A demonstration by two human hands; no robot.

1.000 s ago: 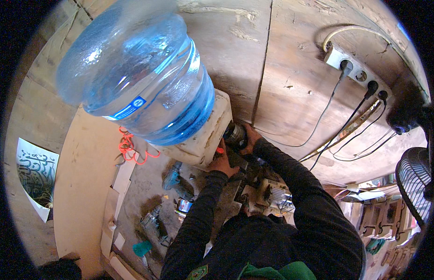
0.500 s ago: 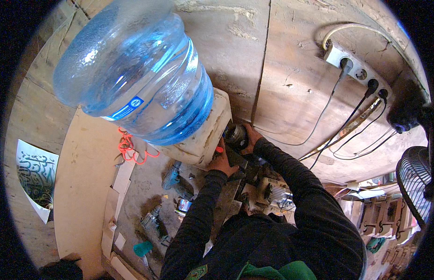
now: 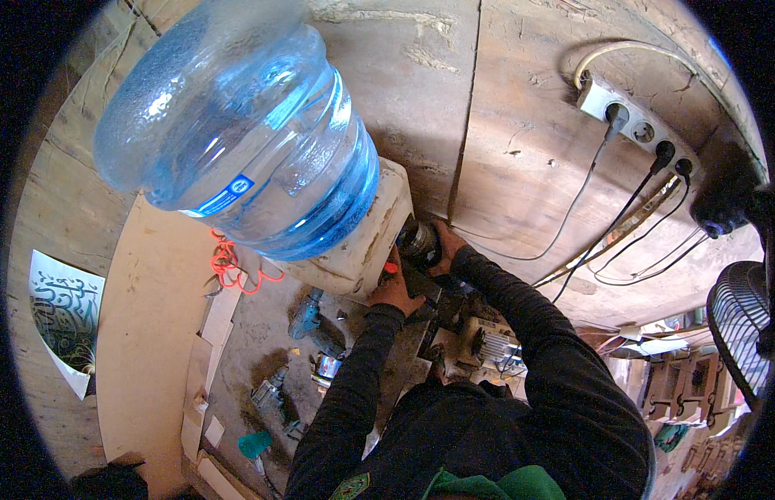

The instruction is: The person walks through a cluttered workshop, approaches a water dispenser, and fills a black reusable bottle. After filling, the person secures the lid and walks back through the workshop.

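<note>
A big clear-blue water bottle [image 3: 246, 142] sits upside down on a cream water dispenser [image 3: 397, 190]. Against the dispenser's front, my left hand [image 3: 396, 292] is closed at a small red tap lever [image 3: 391, 267], its fingertips partly hidden behind the dispenser. My right hand [image 3: 446, 248] is wrapped round the far side of a dark, rounded cup or jar [image 3: 419, 244], held close to the dispenser front beside the tap. Whether water runs into it cannot be seen.
On the grey tabletop left of my left arm lie a blue power drill [image 3: 307, 315], another power tool [image 3: 272, 398] and a small can [image 3: 327, 367]. A power strip [image 3: 642, 129] with plugged cables hangs on the wooden wall. At right stands a black fan [image 3: 737, 321].
Hardly anything differs. Both hands stay at the dispenser, the left at the red lever and the right on the dark cup; the whole view has shifted very slightly.
</note>
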